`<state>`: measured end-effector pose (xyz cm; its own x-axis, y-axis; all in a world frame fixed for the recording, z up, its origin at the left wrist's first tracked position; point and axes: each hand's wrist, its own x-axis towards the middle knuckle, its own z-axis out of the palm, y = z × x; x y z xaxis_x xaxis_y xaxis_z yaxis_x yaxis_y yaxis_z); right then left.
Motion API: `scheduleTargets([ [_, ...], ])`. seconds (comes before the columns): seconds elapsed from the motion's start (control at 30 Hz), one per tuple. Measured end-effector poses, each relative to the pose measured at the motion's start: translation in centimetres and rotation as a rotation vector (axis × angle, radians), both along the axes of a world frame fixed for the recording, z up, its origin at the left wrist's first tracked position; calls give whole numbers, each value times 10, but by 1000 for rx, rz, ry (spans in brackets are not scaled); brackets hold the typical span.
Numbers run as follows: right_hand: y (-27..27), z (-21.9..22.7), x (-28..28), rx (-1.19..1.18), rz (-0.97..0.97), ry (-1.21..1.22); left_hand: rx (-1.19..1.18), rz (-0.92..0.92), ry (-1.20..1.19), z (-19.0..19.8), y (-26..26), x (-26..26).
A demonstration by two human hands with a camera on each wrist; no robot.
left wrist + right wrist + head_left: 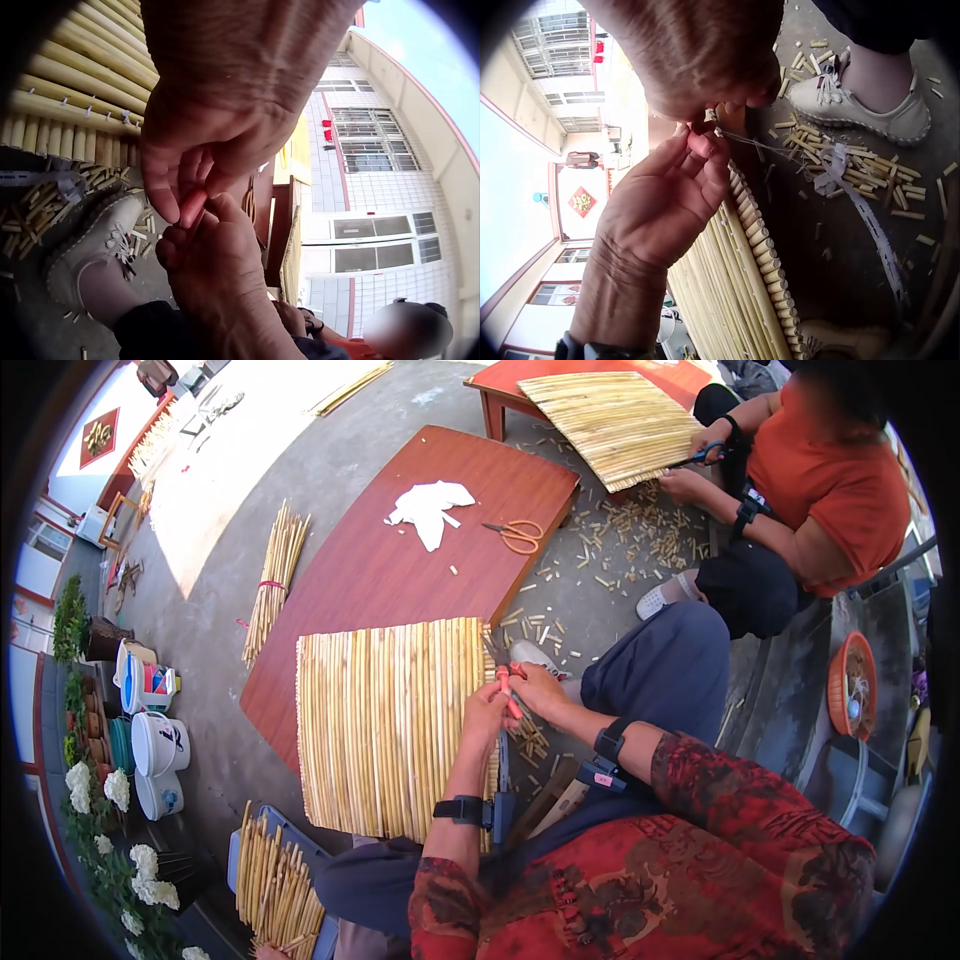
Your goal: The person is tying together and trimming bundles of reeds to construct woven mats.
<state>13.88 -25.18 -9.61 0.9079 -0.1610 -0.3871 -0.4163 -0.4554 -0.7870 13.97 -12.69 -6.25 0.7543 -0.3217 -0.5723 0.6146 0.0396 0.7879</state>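
A mat of pale stalks (390,730) tied side by side lies over the front of the red-brown table (390,520) and the person's lap. Beside its right edge both hands meet on a red-handled cutting tool (508,682), whose dark blades point away from the body. The left hand (487,710) pinches one red handle, while the right hand (540,690) curls around the tool just to the right. In the left wrist view the red handle (193,206) shows between the fingers of both hands. White ties run along the mat's edge (742,225) in the right wrist view.
Orange-handled scissors (516,537) and crumpled white cloth (432,510) lie on the table. Cut stalk pieces (650,530) litter the floor. A stalk bundle (275,580) stands left, more stalks (275,880) near the left leg. Another person (840,490) trims a second mat (610,425).
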Motion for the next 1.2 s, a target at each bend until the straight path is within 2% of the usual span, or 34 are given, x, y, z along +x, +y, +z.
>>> scheduleTargets([
  [0.1,-2,-1,2,9,49,73,11,11,11,-2,1,-1],
  [0.33,1,1,8,-18,102,53,32,-14,-45,-8,4,2],
  [0.43,1,3,11,77,98,27,51,-62,-68,-10,6,4],
  [0.5,-2,11,13,246,135,184,46,-60,-62,-9,4,2],
  [0.53,-2,18,14,247,134,186,41,-59,-57,-8,3,2],
  [0.6,-2,28,18,187,168,240,27,-62,-43,-9,4,2],
  [0.67,3,9,18,96,134,203,17,-59,-27,-12,7,2],
  [0.73,7,2,16,4,103,164,-119,-84,117,-16,9,4],
  [0.8,6,1,16,-68,106,151,-101,-81,124,-17,9,3],
  [0.93,4,3,15,-88,115,191,-117,-94,101,-19,13,4],
  [1.03,3,-5,12,-97,107,116,-144,-79,147,-14,13,5],
  [1.13,2,-8,11,-33,147,90,-225,-46,189,-7,12,4],
  [1.2,2,-10,10,-7,105,88,-216,-51,143,-9,6,-1],
])
